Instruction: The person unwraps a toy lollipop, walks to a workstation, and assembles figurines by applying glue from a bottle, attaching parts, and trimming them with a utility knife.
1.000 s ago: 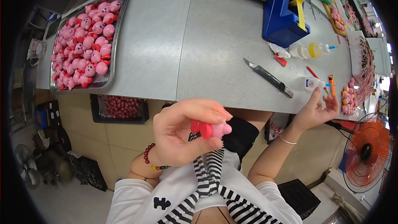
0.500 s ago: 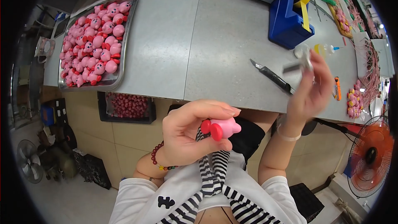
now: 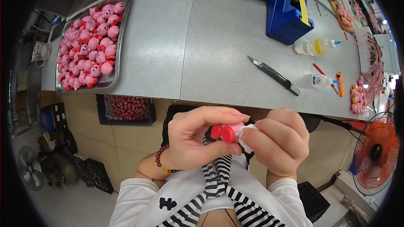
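Note:
My left hand (image 3: 193, 136) grips a small pink figurine (image 3: 227, 133) with red feet between thumb and fingers, just in front of the table edge. The red feet point toward my left palm. A crumpled white wad (image 3: 246, 138), like tissue or cloth, is pinched in my right hand (image 3: 282, 138) and pressed against the figurine's other end. That end is hidden behind the wad and my fingers.
A metal tray (image 3: 120, 54) of similar pink figurines stands at the table's left, above a dark bin (image 3: 126, 122) of small pinkish-red pieces. On the right lie a utility knife (image 3: 274, 75), a small bottle (image 3: 321, 81), an orange cutter (image 3: 340, 84) and a blue tape dispenser (image 3: 286, 21).
My right hand has come down from above the right side of the table to the figurine, bringing the white wad against it. My left hand stays nearly in place.

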Tool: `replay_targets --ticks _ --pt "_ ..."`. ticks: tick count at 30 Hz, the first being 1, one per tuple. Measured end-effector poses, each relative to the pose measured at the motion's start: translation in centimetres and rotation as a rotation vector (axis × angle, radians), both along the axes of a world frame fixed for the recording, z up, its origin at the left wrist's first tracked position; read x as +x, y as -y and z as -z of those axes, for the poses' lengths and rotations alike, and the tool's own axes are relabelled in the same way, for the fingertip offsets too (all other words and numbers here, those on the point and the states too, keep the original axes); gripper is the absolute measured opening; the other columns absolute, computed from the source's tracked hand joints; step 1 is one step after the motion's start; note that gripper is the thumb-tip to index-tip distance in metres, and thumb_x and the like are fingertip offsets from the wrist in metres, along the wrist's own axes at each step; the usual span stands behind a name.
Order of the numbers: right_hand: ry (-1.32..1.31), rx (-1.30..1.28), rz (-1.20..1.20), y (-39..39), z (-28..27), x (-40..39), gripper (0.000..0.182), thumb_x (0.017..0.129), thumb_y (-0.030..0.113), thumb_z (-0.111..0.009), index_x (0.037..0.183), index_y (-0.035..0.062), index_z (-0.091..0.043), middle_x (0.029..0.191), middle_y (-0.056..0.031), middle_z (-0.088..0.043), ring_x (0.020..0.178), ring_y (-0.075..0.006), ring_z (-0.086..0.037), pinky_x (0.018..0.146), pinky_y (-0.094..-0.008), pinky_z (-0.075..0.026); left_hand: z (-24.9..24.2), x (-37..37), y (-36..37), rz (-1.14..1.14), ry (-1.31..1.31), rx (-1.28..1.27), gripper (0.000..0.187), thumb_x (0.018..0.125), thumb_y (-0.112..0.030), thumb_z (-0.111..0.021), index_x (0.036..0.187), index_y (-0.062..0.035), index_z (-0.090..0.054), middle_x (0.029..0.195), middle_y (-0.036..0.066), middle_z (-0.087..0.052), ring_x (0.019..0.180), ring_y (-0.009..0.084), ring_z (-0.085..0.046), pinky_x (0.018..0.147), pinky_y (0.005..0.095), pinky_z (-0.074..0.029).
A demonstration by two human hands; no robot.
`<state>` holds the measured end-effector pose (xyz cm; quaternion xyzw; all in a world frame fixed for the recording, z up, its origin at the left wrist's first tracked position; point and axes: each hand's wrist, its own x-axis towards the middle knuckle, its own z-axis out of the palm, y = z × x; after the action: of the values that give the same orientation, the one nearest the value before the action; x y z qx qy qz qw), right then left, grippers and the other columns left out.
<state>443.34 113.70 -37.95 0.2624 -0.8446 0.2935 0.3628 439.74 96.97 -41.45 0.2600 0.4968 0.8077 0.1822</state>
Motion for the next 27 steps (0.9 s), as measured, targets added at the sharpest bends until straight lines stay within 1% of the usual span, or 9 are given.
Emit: replay_targets --ticks 3,6,9,13,19,22,24,25,27 --pt "0.055 0.178 0.077 -1.2 -0.5 0.1 0.034 0.041 0.013 -0.062 0.074 0.0034 -0.063 0.072 -0.0018 -0.051 0.057 -0.0144 -0.049 0.046 -0.0234 -0.038 -0.3 -0.1 0.1 0.008 0.051 0.039 0.043 0.064 0.007 -0.073 0.102 0.0068 -0.055 0.104 0.021 -0.059 0.096 0.0229 -0.059 0.083 0.0308 -0.048" --pt "0.096 -0.052 0.160 -1.3 -0.5 0.1 0.037 0.040 0.013 -0.063 0.077 0.0081 -0.067 0.073 -0.0008 -0.052 0.058 -0.0150 -0.050 0.046 -0.0242 -0.039 -0.3 -0.6 0.4 0.003 0.043 0.061 0.043 0.064 0.007 -0.072 0.103 0.0070 -0.054 0.104 0.021 -0.059 0.095 0.0234 -0.060 0.083 0.0308 -0.048" --pt "0.055 -0.228 0.106 0.1 -0.2 0.1 0.038 0.042 0.013 -0.065 0.079 0.0081 -0.068 0.075 -0.0015 -0.054 0.060 -0.0156 -0.051 0.047 -0.0247 -0.040 -0.2 -0.6 0.2 -0.010 0.004 0.054 0.043 0.064 0.007 -0.072 0.104 0.0071 -0.054 0.105 0.021 -0.059 0.095 0.0232 -0.060 0.083 0.0307 -0.048" --pt "0.172 -0.130 -0.027 0.5 0.4 -0.6 0.038 0.045 0.014 -0.064 0.081 0.0061 -0.067 0.081 -0.0040 -0.056 0.064 -0.0158 -0.054 0.052 -0.0240 -0.041 -0.2 -0.3 0.4 -0.015 0.062 0.039 0.042 0.065 0.007 -0.072 0.103 0.0072 -0.054 0.105 0.021 -0.059 0.095 0.0219 -0.059 0.084 0.0312 -0.048" --pt "0.052 0.134 0.044 -0.5 -0.5 0.2 0.030 0.046 0.014 -0.064 0.075 0.0091 -0.063 0.076 -0.0010 -0.052 0.062 -0.0146 -0.052 0.053 -0.0254 -0.040 0.8 0.0 -0.1 -0.008 0.008 0.019 0.041 0.066 0.007 -0.071 0.103 0.0067 -0.054 0.105 0.022 -0.058 0.093 0.0214 -0.060 0.084 0.0316 -0.048" --pt "0.099 0.147 0.345 -2.4 -0.6 -0.3 0.031 0.052 0.009 -0.066 0.083 0.0109 -0.065 0.080 -0.0010 -0.057 0.069 -0.0196 -0.054 0.062 -0.0308 -0.042 0.6 -0.4 0.2 -0.006 0.050 0.098 0.041 0.067 0.006 -0.071 0.104 0.0060 -0.053 0.106 0.023 -0.058 0.093 0.0218 -0.061 0.083 0.0317 -0.048" --pt "0.167 0.300 0.542 -4.9 0.5 -2.1 0.028 0.061 0.011 -0.069 0.088 0.0090 -0.066 0.092 -0.0070 -0.059 0.082 -0.0238 -0.054 0.072 -0.0345 -0.042 0.5 -0.6 0.5 -0.002 0.048 0.107 0.041 0.067 0.005 -0.071 0.103 0.0056 -0.053 0.107 0.023 -0.057 0.093 0.0222 -0.061 0.083 0.0316 -0.048" --pt "0.165 0.297 0.534 -5.0 0.9 -2.4 0.028 0.061 0.011 -0.069 0.088 0.0090 -0.066 0.092 -0.0070 -0.059 0.082 -0.0238 -0.054 0.072 -0.0345 -0.042 0.5 -0.7 0.7 0.001 0.047 0.116 0.041 0.067 0.005 -0.072 0.103 0.0053 -0.053 0.107 0.023 -0.057 0.093 0.0225 -0.061 0.083 0.0315 -0.048" --pt "0.249 0.208 0.661 -5.0 1.8 -2.6 0.028 0.065 0.013 -0.071 0.091 0.0065 -0.065 0.105 -0.0109 -0.056 0.090 -0.0270 -0.052 0.079 -0.0357 -0.040 0.6 -0.8 1.0 -0.011 0.043 0.117 0.041 0.067 0.004 -0.072 0.104 0.0050 -0.052 0.108 0.024 -0.056 0.092 0.0226 -0.061 0.082 0.0313 -0.048"
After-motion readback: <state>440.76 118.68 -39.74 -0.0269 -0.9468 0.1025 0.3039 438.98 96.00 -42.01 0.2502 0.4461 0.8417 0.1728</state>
